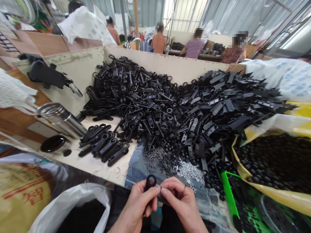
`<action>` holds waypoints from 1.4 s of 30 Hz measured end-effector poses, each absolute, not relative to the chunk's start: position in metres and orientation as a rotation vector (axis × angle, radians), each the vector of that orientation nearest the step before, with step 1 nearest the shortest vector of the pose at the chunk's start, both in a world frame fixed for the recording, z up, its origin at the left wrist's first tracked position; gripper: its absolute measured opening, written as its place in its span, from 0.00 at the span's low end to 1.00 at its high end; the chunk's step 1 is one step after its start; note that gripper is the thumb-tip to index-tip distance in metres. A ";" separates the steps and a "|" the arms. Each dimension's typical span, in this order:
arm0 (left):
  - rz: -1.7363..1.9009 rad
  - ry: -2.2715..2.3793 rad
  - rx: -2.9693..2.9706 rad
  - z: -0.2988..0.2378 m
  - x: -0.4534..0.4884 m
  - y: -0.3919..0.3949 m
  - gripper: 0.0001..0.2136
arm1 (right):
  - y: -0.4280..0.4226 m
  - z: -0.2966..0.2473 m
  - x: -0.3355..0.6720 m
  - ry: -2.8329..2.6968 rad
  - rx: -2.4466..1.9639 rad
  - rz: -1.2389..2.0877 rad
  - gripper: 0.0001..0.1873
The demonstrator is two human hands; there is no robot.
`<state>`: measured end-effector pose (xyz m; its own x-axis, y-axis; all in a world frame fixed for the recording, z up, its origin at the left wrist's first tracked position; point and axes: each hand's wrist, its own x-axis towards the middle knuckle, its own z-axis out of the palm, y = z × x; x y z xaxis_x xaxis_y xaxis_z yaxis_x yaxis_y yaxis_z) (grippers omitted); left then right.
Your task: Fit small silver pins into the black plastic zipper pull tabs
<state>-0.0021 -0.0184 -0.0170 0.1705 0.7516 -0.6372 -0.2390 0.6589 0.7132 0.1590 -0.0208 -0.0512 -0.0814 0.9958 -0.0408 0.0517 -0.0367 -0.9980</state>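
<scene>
My left hand [138,202] is closed round a black plastic part with a ring end [150,182], held upright at the table's near edge. My right hand [178,197] is pinched, its fingertips meeting the left thumb beside the part; what it pinches is too small to make out. Just beyond my hands lie small silver pins [189,171] and small dark pins [157,158]. A large heap of black plastic parts [175,106] fills the table behind them.
A row of finished black parts [104,145] lies at the left, beside a steel flask [60,119] and its black lid [52,143]. A yellow bag of black beads [277,161] and a green bin [228,197] stand right. White bags sit near left. Several people work far behind.
</scene>
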 end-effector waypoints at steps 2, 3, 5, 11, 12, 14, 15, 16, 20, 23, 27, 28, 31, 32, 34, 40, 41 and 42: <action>0.758 1.214 0.502 -0.019 0.001 -0.019 0.16 | -0.023 -0.050 0.160 -1.296 -1.217 1.255 0.10; 0.768 1.214 0.488 -0.020 0.003 -0.019 0.16 | -0.025 -0.049 0.160 -1.300 -1.213 1.244 0.09; 0.783 1.200 0.454 -0.023 0.007 -0.018 0.15 | -0.027 -0.047 0.160 -1.315 -1.219 1.216 0.07; 0.748 1.081 0.313 -0.022 0.008 -0.020 0.15 | -0.027 -0.049 0.165 -1.286 -1.284 1.153 0.09; 0.734 1.047 0.289 -0.021 0.005 -0.021 0.15 | -0.027 -0.049 0.166 -1.274 -1.289 1.147 0.09; 0.703 0.982 0.282 -0.020 0.000 -0.023 0.17 | -0.026 -0.049 0.168 -1.281 -1.292 1.125 0.09; 0.695 0.960 0.305 -0.019 -0.002 -0.025 0.19 | -0.027 -0.049 0.168 -1.306 -1.286 1.108 0.08; 0.688 0.949 0.334 -0.019 -0.004 -0.027 0.21 | -0.027 -0.048 0.167 -1.349 -1.275 1.089 0.07; 0.685 0.994 0.392 -0.020 -0.010 -0.034 0.24 | -0.026 -0.044 0.163 -1.569 -1.193 1.029 0.04; 0.686 1.050 0.424 -0.023 -0.014 -0.038 0.28 | -0.024 -0.040 0.159 -1.690 -1.159 0.975 0.06; 0.656 1.078 0.665 -0.023 -0.018 -0.038 0.15 | -0.022 -0.034 0.157 -1.727 -1.182 0.919 0.06; 0.653 1.086 0.745 -0.022 -0.018 -0.036 0.12 | -0.023 -0.034 0.157 -1.721 -1.197 0.919 0.05; 0.638 1.135 0.924 -0.017 -0.015 -0.032 0.11 | -0.025 -0.033 0.156 -1.685 -1.239 0.921 0.04; 0.626 1.155 0.956 -0.015 -0.013 -0.031 0.11 | -0.026 -0.034 0.155 -1.669 -1.247 0.920 0.04; 0.604 1.183 0.988 -0.014 -0.011 -0.029 0.11 | -0.027 -0.034 0.154 -1.638 -1.246 0.914 0.05; 0.655 1.160 1.040 -0.022 -0.012 -0.028 0.07 | -0.029 -0.030 0.153 -1.704 -1.177 0.866 0.07; 0.648 1.172 1.064 -0.023 -0.013 -0.028 0.06 | -0.030 -0.029 0.154 -1.743 -1.167 0.852 0.08; 0.639 1.180 1.088 -0.024 -0.014 -0.027 0.07 | -0.030 -0.030 0.155 -1.787 -1.156 0.837 0.09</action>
